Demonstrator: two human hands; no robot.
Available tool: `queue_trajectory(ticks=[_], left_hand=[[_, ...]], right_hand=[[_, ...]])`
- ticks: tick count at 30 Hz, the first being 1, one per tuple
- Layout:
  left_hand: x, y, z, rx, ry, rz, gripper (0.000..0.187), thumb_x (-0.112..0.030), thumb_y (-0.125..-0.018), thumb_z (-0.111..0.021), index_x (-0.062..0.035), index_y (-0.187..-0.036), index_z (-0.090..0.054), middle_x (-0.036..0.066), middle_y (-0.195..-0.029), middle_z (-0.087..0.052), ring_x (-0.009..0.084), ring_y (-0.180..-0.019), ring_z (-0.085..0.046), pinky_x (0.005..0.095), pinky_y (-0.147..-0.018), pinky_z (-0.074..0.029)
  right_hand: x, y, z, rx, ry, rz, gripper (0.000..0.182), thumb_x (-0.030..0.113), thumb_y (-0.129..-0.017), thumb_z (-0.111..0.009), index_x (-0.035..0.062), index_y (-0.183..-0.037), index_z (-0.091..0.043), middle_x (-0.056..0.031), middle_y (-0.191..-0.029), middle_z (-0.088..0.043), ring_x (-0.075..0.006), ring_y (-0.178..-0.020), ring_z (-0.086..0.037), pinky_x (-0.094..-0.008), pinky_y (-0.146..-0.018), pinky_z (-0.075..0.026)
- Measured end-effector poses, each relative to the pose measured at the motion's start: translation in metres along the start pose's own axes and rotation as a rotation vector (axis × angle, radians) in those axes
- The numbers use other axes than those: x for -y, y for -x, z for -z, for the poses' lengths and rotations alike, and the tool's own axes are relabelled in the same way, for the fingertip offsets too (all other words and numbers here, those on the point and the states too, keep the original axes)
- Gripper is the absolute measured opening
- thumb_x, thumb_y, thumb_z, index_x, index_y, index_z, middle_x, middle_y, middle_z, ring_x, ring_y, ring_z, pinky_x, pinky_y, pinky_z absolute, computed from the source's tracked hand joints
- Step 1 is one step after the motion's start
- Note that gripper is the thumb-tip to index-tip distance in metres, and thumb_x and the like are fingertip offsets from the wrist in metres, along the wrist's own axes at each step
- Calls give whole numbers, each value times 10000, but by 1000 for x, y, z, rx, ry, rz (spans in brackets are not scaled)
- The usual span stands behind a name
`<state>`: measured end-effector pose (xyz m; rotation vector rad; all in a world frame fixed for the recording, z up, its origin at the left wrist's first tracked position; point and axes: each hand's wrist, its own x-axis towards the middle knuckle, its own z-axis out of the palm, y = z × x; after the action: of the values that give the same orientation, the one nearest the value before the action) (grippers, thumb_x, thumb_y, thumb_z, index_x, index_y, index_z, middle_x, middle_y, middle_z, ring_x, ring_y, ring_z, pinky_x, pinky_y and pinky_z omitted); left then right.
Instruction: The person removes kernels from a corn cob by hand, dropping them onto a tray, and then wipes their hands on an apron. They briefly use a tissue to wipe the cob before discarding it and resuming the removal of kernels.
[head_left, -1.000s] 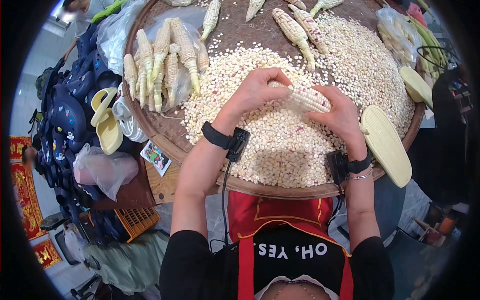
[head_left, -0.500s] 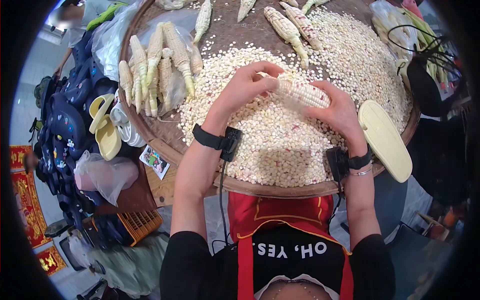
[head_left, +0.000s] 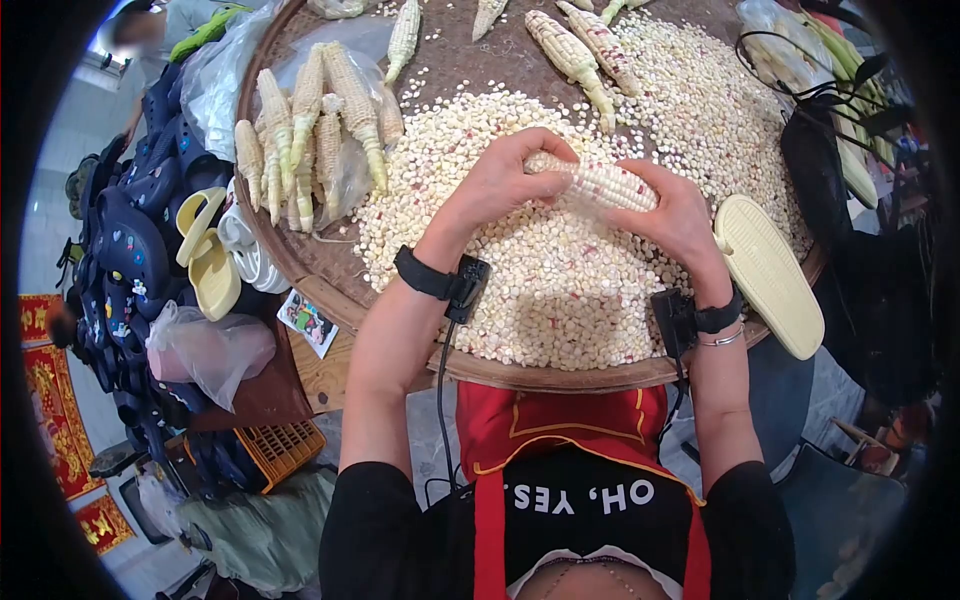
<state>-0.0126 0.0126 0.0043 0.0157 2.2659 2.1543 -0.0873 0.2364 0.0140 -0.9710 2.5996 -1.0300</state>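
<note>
My left hand [head_left: 512, 178] is closed around the left end of an ear of corn [head_left: 612, 184], its thumb and fingers pressing on the kernels. The ear is white with rows of reddish kernels, and its left tip looks partly bare. My right hand [head_left: 676, 218] grips the other end, thumb below and fingers above. Both hands hold the ear just over a wide heap of loose corn kernels [head_left: 570, 270]. That heap lies in a large round brown tray [head_left: 440, 60].
Several stripped cobs [head_left: 310, 120] are piled at the tray's left. Unstripped ears [head_left: 572, 60] lie toward the back. A pale yellow sandal [head_left: 770, 275] rests over the right rim. Dark clogs [head_left: 130, 250] hang at the left, and a black cable [head_left: 442, 410] runs from my left wristband.
My left hand has shifted slightly right along the ear, its thumb now lower across it. The right hand keeps its hold. A dark object at the far right has swung or shifted.
</note>
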Motion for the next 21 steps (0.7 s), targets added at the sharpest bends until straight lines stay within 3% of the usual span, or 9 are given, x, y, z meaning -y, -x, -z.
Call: queue_trajectory(ticks=[2,4,7,14,16,21], left_hand=[[5,-1,1,4,-19,-10,193,-97,-807,-656,-2,-973,-627,52,-900,-627,103,-705,-630,230,-623,-523],[9,-2,-1,-31,-81,-68,180,-77,-796,-642,0,-958,-629,53,-883,-631,105,-689,-626,232,-621,-520],[8,-2,3,-32,-17,-55,175,-77,-797,-649,2,-953,-636,57,-843,-636,107,-674,-623,232,-626,-517],[4,0,9,35,104,30,200,-73,-810,-644,12,-990,-652,73,-806,-644,127,-682,-635,248,-645,-535],[4,0,9,38,158,44,207,-73,-816,-640,16,-1002,-652,81,-814,-646,133,-677,-637,250,-643,-535],[0,-1,6,22,120,68,217,-88,-820,-653,4,-1016,-642,71,-840,-647,124,-694,-636,245,-642,-534]], right_hand=[[0,1,-2,2,1,-3,612,384,-622,-804,71,-1122,-642,-133,-1051,-669,-284,-949,-648,-351,-818,-501],[1,2,-6,-67,57,139,603,332,-621,-805,86,-1141,-623,-108,-1056,-654,-285,-939,-641,-352,-797,-504],[15,4,-2,-2,154,63,620,230,-614,-822,55,-1163,-593,-94,-1044,-628,-234,-949,-621,-320,-817,-479],[3,1,-3,15,49,94,637,222,-603,-818,52,-1172,-588,-101,-1044,-623,-247,-953,-613,-327,-836,-467],[-1,2,-4,-31,65,171,592,270,-627,-783,137,-1174,-600,-85,-996,-619,-281,-887,-619,-365,-765,-488],[1,1,-2,-26,110,119,580,295,-629,-781,154,-1164,-604,-69,-990,-614,-276,-877,-620,-369,-739,-489]])
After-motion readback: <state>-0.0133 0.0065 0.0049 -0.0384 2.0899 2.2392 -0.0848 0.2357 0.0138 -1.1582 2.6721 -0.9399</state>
